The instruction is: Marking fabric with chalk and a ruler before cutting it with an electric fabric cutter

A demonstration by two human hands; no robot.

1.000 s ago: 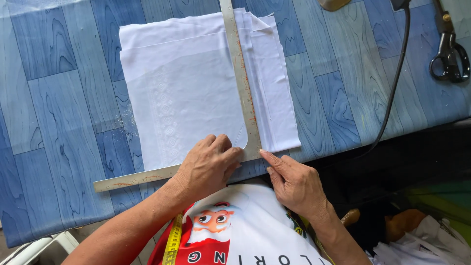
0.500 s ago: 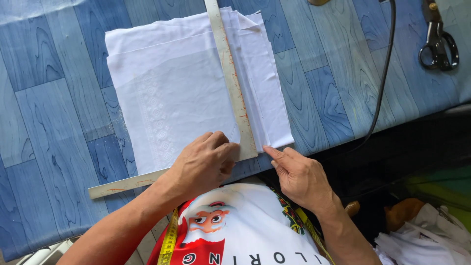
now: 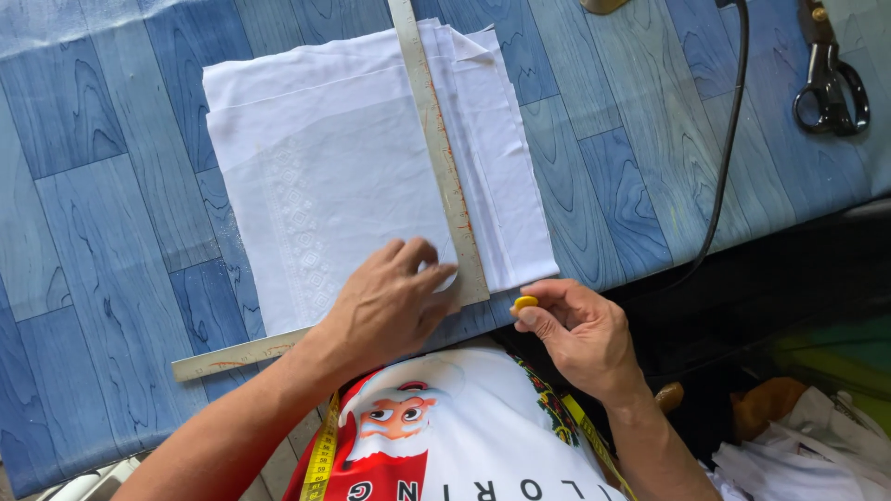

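A stack of folded white fabric (image 3: 353, 176) lies on the blue wood-patterned table (image 3: 102, 186). A metal L-shaped square ruler (image 3: 441, 158) rests across it, its long arm running up the cloth and its short arm along the near edge. My left hand (image 3: 394, 301) presses flat on the ruler's corner and the fabric. Just right of that corner, my right hand (image 3: 575, 334) pinches a small yellow piece of tailor's chalk (image 3: 525, 302) near the cloth's lower right edge.
Black-handled scissors (image 3: 831, 79) lie at the table's far right. A black cable (image 3: 729, 139) runs down across the table to its near edge. A yellow tape measure (image 3: 322, 455) hangs at my chest. White cloth scraps (image 3: 807, 455) are heaped low right.
My right hand has drawn back slightly from the ruler's corner and now shows the yellow chalk between its fingers. The left hand stays pressed on the ruler.
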